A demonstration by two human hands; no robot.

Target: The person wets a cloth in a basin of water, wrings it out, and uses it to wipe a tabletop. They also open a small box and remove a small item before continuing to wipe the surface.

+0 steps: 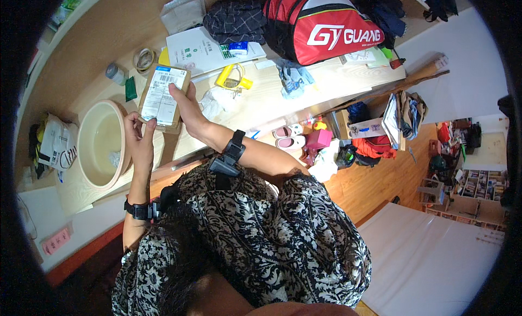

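Observation:
A small brown cardboard parcel (164, 96) is held up over the wooden desk, its white printed label facing me. My left hand (140, 136) grips its lower left corner, thumb on the front. From the right side my right hand (188, 106) clasps it, with the thumb resting on the label. The fingers behind the box are hidden. Left of the parcel stands a cream plastic basin (83, 147) with a small crumpled pale thing in it. A green packet (130, 89) and a capped jar (116, 74) are just beyond the parcel's left edge.
Rolls of tape (144, 59), a yellow tape dispenser (233, 77), crumpled clear plastic (216, 102) and a book (212, 51) lie across the desk. A red sports bag (326, 26) sits at its far right. Slippers (290, 142) and bags are on the floor; a white plastic bag (57, 141) is far left.

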